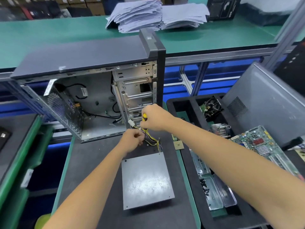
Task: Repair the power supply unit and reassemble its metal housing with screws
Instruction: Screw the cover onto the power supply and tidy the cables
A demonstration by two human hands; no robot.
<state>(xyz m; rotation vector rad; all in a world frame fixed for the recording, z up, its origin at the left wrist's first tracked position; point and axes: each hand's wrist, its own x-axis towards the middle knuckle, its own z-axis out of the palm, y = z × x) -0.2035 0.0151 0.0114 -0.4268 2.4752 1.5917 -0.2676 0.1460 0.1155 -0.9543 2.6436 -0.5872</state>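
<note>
Both hands are busy in the middle of the dark mat [92, 162]. Fingers of the left hand [132, 140] are curled and pinch the bundle of yellow and black wires [154, 140] that comes out of the power supply unit [146, 181]. Just to its right and a little higher, the right hand [153, 118] grips a screwdriver [144, 119] with a yellow and black handle, pointing down toward the wires. Going from left to right, an open computer case [85, 90] stands at the back of the mat, with its side off, so you can see metal walls and black cables inside. In front of it, near the person, the power supply unit lies flat like a gray metal box, with its wires at the far end. Right of the mat sits a black foam tray [186, 103] with a small fan [212, 106], a tin of screws [210, 193] and a green circuit board [262, 146]. 1 gray side panel [267, 103] leans at the far right.
</note>
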